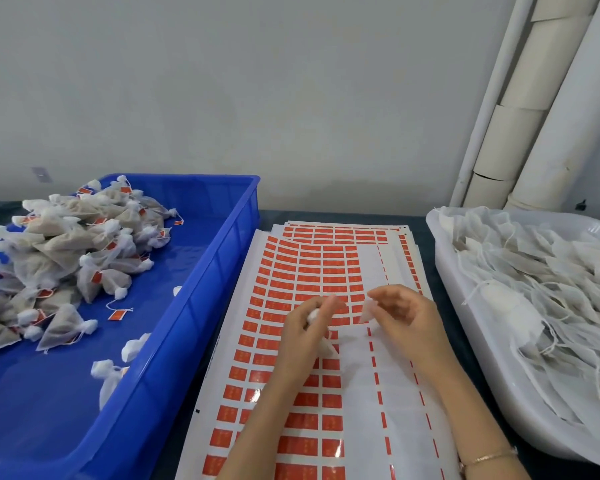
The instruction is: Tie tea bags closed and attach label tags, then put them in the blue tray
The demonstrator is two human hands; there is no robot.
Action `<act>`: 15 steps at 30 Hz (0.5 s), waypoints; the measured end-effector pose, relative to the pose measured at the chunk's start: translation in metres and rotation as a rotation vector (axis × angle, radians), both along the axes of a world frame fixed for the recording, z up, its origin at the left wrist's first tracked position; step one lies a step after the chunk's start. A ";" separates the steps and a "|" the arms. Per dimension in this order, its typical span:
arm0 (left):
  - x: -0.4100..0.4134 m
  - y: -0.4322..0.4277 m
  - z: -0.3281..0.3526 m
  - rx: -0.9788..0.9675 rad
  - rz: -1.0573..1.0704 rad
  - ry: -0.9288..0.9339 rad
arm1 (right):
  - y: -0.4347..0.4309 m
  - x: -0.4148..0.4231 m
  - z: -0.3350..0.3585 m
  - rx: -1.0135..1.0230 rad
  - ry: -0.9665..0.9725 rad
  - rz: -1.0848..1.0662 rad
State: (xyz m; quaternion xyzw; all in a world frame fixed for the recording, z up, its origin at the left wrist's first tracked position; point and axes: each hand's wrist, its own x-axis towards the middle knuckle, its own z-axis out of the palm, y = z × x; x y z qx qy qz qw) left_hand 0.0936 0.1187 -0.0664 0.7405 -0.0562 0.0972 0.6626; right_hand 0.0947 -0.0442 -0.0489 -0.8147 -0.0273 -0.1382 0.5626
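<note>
Over the white sheet of orange labels [284, 271], my left hand [303, 329] grips the white mesh tea bag [313, 315] by its neck, my right hand [407, 322] pinches a loose white end [365, 311]; I should pull steadily, keeping the neck bunched.

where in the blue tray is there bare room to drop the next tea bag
Bare floor lies between the pile of tea bags and the right wall of the blue tray, and across the near left corner. The far left is crowded.
</note>
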 end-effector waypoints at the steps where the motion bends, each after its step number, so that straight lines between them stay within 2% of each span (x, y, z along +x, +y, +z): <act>1: 0.000 0.001 0.001 -0.007 -0.010 0.016 | -0.002 0.001 0.002 0.056 0.011 0.024; 4: 0.000 0.002 0.003 -0.030 -0.032 0.062 | -0.003 0.001 0.009 0.104 0.082 0.168; 10: -0.001 0.001 0.004 -0.103 -0.103 0.051 | 0.016 -0.007 0.003 -0.064 0.194 0.460; 12: -0.001 0.000 0.002 -0.114 -0.105 0.064 | 0.019 -0.007 0.001 -0.086 0.220 0.478; 15: -0.001 0.000 0.001 -0.073 -0.114 0.039 | 0.015 -0.007 0.003 -0.039 0.293 0.374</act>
